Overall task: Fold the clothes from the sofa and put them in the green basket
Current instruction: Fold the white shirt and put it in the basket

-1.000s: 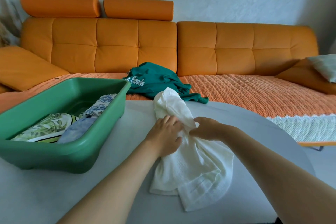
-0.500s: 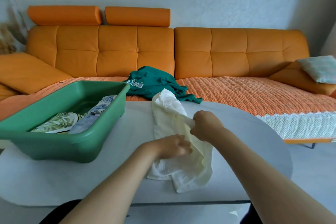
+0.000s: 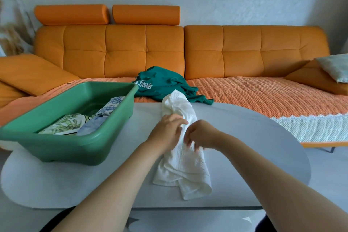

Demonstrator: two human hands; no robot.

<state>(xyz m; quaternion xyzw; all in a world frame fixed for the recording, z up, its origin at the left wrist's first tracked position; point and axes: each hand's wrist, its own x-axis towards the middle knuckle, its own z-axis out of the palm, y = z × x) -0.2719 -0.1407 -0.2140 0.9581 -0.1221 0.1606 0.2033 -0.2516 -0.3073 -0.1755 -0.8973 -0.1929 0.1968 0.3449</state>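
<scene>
A crumpled white garment (image 3: 183, 167) lies on the pale oval table (image 3: 254, 147), stretching from the far edge toward me. My left hand (image 3: 166, 133) rests on its middle, fingers pinching the cloth. My right hand (image 3: 200, 135) grips the same cloth just beside it. A dark green shirt (image 3: 162, 84) with white lettering lies bunched on the orange sofa (image 3: 244, 52) behind the table. The green basket (image 3: 79, 145) stands on the table's left side and holds several folded clothes with leaf and blue prints.
Orange cushions (image 3: 32, 73) lean at the sofa's left end, and a pale patterned pillow (image 3: 335, 68) sits at its right end. An orange woven cover with a white edge (image 3: 310, 124) drapes the seat. The table's near edge runs just below my forearms.
My left hand moved up from the garment's lower part to beside my right hand. The right hand shifted down and nearer, and the white cloth is more drawn out lengthwise.
</scene>
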